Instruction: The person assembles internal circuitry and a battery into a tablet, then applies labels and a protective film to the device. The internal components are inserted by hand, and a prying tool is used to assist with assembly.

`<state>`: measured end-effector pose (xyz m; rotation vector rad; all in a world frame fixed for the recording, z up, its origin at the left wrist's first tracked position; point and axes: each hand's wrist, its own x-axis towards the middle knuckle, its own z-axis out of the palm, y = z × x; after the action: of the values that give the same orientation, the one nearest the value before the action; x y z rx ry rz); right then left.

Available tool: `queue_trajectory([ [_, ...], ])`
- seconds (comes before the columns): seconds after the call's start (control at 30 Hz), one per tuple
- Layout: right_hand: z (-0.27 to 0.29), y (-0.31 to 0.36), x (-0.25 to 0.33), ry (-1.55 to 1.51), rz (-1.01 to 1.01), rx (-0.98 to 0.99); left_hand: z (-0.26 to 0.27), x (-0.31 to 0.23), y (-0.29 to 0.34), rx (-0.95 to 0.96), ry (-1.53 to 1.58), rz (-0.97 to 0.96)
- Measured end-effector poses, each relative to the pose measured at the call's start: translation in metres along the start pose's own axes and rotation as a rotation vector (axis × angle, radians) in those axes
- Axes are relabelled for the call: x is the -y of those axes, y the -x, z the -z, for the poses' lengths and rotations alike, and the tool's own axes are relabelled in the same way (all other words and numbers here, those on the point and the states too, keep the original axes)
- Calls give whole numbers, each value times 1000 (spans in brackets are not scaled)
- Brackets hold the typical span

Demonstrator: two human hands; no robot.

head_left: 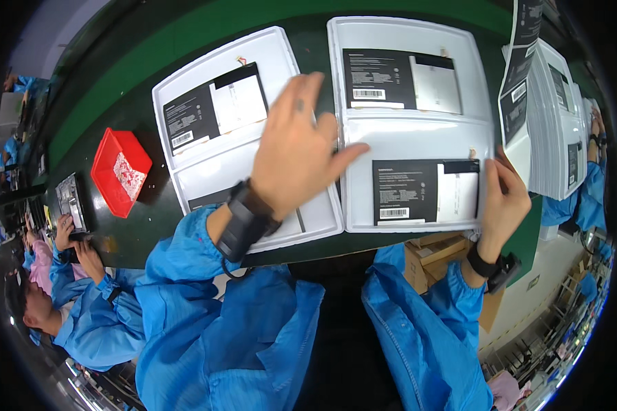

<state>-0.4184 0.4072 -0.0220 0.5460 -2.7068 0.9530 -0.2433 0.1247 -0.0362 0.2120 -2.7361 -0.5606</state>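
Observation:
Two white plastic trays lie side by side. In the right tray (418,137), one flat black-and-silver battery pack (380,75) lies in the far compartment and another battery pack (404,192) in the near one. My right hand (506,202) grips that tray's right edge, beside the near pack. Over the left tray (216,175) and its inner edge hovers my left hand (296,154), open, thumb and fingers apart. A battery pack (216,109) with a small wired connector fills part of the left tray's far compartment. My left hand and wrist cover much of the near compartment's pack (209,198).
A red bin (120,175) with white-and-red scraps stands left on the dark green table (147,240). At the right rises a stack of white trays (555,123), a printed black sheet (517,89) at its near side. A co-worker's hands (82,246) handle a device at far left.

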Motion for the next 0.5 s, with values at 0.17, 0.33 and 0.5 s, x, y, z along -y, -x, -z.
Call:
queue_trajectory([
  [0.17,11,-7,20,2,-153,4,-16,0,0,-29,24,124],
  [0.33,22,-4,21,-213,-125,-41,-8,-5,0,-187,84,114],
  [0.5,3,4,60,-609,-160,91,62,8,3,-116,1070,515],
])
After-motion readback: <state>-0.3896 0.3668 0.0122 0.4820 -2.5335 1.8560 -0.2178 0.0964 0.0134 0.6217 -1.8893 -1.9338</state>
